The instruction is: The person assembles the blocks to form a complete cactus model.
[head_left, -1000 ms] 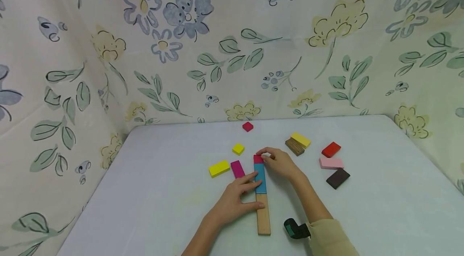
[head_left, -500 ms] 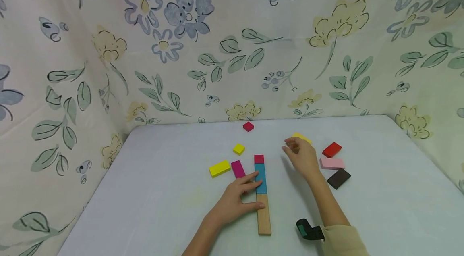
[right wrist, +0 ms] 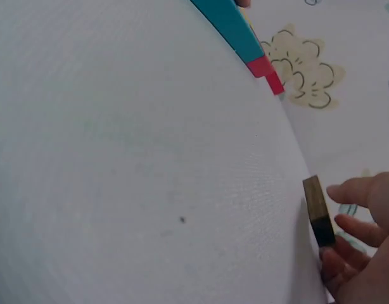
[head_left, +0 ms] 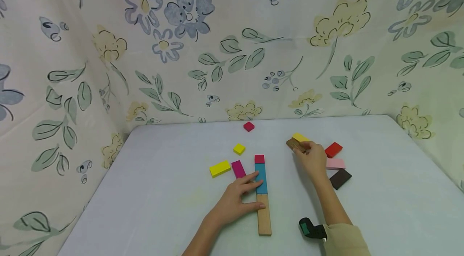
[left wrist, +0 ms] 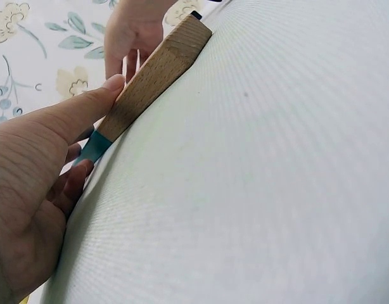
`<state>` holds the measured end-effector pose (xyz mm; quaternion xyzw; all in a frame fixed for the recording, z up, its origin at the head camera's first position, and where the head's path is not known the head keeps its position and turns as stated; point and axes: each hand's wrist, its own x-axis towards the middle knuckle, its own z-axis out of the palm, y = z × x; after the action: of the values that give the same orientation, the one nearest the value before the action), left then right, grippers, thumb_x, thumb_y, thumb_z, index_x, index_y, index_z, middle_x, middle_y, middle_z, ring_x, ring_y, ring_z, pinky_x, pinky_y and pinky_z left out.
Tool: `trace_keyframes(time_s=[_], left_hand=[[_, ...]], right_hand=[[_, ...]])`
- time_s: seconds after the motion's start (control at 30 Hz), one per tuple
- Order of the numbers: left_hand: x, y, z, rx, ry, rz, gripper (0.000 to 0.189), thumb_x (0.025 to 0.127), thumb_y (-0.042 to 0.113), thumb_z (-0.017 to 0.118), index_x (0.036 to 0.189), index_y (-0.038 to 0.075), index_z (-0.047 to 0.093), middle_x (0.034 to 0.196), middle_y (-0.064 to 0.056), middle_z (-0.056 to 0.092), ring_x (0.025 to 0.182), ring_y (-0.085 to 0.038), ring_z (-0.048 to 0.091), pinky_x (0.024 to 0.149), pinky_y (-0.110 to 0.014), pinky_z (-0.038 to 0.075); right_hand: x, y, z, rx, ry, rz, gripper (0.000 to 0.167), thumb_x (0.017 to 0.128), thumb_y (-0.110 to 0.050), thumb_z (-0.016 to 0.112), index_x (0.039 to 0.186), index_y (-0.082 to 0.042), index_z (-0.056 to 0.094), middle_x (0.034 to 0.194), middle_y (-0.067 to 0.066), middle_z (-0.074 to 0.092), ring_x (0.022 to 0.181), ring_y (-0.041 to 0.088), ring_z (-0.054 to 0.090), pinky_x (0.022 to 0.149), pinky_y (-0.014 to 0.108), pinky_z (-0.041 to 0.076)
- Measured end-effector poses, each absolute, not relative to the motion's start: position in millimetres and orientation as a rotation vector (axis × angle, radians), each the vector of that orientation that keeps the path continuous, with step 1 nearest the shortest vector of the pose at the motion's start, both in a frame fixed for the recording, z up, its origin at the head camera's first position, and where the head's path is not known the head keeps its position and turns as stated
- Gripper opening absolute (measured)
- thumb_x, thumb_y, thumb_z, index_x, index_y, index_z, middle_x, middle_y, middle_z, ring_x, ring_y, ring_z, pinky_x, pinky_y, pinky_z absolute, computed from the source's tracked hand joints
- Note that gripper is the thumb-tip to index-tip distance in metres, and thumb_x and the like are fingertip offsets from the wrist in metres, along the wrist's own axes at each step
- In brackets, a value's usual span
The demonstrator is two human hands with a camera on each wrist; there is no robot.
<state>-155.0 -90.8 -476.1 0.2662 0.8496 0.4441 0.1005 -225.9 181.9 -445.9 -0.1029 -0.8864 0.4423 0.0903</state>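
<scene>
A row of blocks runs away from me: a light wooden block [head_left: 264,221], a blue block [head_left: 261,188] and a small red block [head_left: 259,159] at the far end. My left hand [head_left: 233,199] rests along the row from its left side, thumb on the wooden block and fingers extended over the blue one. To the right, my right hand [head_left: 313,161] pinches a brown wooden block [head_left: 294,143] by its edges. Fingertips sit right at that brown block [right wrist: 316,206] in the right wrist view. A yellow block [head_left: 300,137] lies behind it, partly hidden.
Left of the row lie a magenta block [head_left: 238,169], a yellow block [head_left: 220,168] and a small yellow one [head_left: 239,149]. A red piece [head_left: 248,126] lies near the far edge. On the right are red [head_left: 333,150], pink [head_left: 336,163] and dark brown [head_left: 340,179] blocks.
My right hand has left the small red block, moved right and come down onto the brown block. My left hand has stayed on the row.
</scene>
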Motion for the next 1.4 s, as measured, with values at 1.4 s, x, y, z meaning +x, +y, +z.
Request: trace_keyframes(time_s=[1.4], left_hand=[[-154.3, -90.0, -475.1, 0.767, 2.502, 1.313, 0.061, 0.096, 0.037, 0.079, 0.151, 0.019, 0.061, 0.166, 0.004, 0.045, 0.151, -0.026, 0.042, 0.118, -0.052, 0.045]], right_hand=[[-229.9, 197.2, -449.0, -0.015, -2.828, 1.231, 0.038, 0.099, -0.004, 0.07, 0.133, 0.013, 0.063, 0.126, 0.033, 0.056, 0.101, 0.037, 0.051, 0.077, 0.036, 0.043]])
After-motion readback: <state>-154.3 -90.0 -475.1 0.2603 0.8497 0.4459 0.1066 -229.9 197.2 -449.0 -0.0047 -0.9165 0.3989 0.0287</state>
